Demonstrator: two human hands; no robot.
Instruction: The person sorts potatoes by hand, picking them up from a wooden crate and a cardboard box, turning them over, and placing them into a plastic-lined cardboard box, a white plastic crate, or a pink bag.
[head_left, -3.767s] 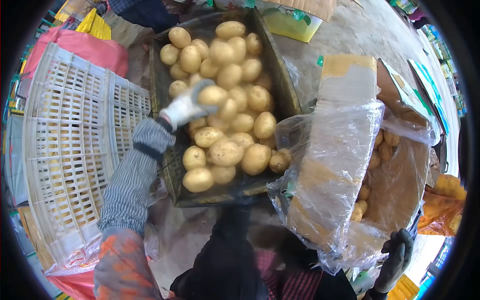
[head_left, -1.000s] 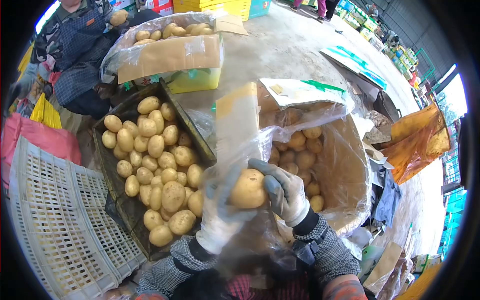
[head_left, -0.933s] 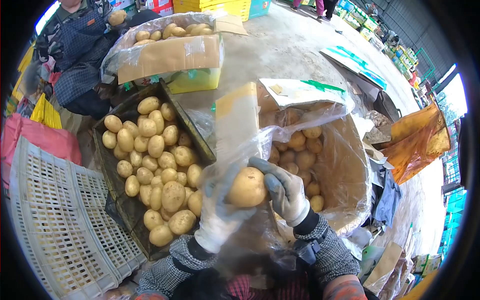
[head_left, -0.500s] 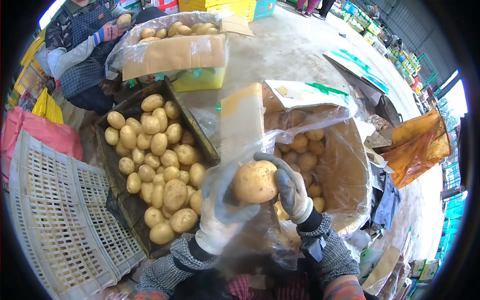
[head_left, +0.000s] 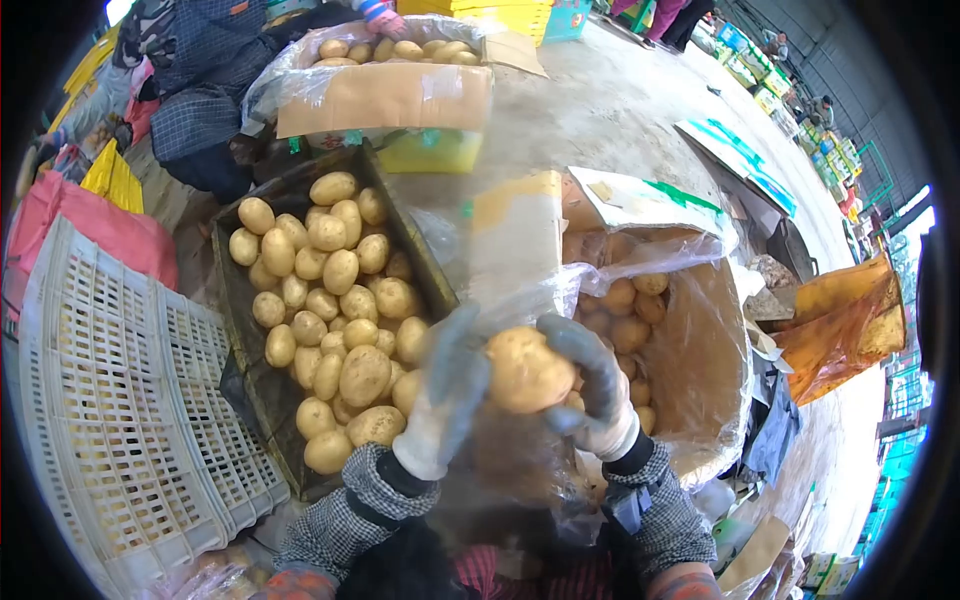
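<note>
A large potato (head_left: 531,370) is in my right hand (head_left: 597,385), whose gloved fingers curl around its right side. My left hand (head_left: 446,390), also gloved, is just left of the potato with its fingers stretched out, slightly blurred; it seems apart from the potato. Below and left of that hand lies a dark crate (head_left: 232,345) filled with many loose potatoes (head_left: 340,270). Behind my right hand stands a cardboard box (head_left: 708,370) lined with clear plastic, with potatoes (head_left: 628,333) inside, partly hidden by the hand.
A white slatted plastic crate (head_left: 120,400) leans at the left, near a pink sack (head_left: 100,230). Another potato box (head_left: 390,105) stands beyond, where a co-worker's gloved hand (head_left: 388,22) reaches in. Flattened cardboard (head_left: 740,160) and an orange sheet (head_left: 845,320) lie to the right.
My left hand has come off the potato and its fingers have straightened; the potato now rests in my right hand. The co-worker's hand has moved to the far box. The view has shifted slightly.
</note>
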